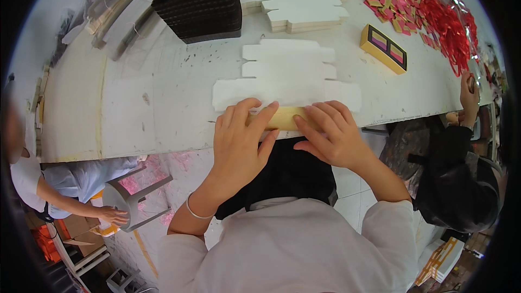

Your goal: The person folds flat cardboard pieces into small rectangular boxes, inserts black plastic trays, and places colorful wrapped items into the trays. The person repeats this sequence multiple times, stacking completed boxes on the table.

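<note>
Both the left hand (236,135) and the right hand (332,137) have fingers spread over a gold strip (282,118) along the near side of a notched white cardboard sheet (287,70) — whether either grip pinches it, I cannot tell. The sheet lies flat at the front edge of the white surface (168,97), with stacked black trays (201,13) and white sheets (304,0) beyond, and a gold box (384,49) off to the right.
</note>
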Demonstrator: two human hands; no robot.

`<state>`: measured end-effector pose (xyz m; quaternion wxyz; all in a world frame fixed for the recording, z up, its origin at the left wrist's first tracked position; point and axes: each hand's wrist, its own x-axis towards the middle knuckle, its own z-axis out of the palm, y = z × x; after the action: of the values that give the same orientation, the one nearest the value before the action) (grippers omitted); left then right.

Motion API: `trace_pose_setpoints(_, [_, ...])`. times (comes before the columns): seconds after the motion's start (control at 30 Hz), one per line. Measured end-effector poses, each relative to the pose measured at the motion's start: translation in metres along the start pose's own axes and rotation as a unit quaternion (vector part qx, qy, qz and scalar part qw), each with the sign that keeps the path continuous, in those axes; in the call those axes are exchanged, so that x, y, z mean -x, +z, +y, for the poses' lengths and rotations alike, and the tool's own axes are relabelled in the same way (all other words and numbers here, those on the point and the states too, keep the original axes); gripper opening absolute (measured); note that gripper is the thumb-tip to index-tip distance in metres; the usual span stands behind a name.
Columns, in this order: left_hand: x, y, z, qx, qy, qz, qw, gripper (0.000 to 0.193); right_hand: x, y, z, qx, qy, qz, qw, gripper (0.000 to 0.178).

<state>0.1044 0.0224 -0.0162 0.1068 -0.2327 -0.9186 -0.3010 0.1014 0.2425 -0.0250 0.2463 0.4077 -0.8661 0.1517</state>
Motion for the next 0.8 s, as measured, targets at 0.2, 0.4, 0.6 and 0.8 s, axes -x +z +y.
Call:
trace_pose_setpoints(0.2, [0.015, -0.005, 0.003, -0.089, 0.094, -0.004, 0.992, 0.040, 0.020, 0.005, -0.010, -0.018, -0.004, -0.006, 1.000, 0.042])
trace_pose_setpoints(0.4, [0.008, 0.000, -0.004, 0.004, 0.159, 0.016, 0.987, 0.014, 0.003, -0.003, -0.016, -0.101, 0.070, -0.029, 0.992, 0.029])
trace_pose_setpoints(0.6, [-0.018, -0.006, -0.005, -0.020, 0.076, -0.049, 0.996, 0.013, -0.039, -0.015, 0.014, -0.267, 0.196, -0.212, 0.920, 0.015])
trace_pose_setpoints(0.8, [0.010, -0.023, 0.012, 0.034, 0.005, -0.067, 0.997, 0.048, -0.043, -0.022, 0.001, -0.516, 0.379, -0.189, 0.744, 0.028])
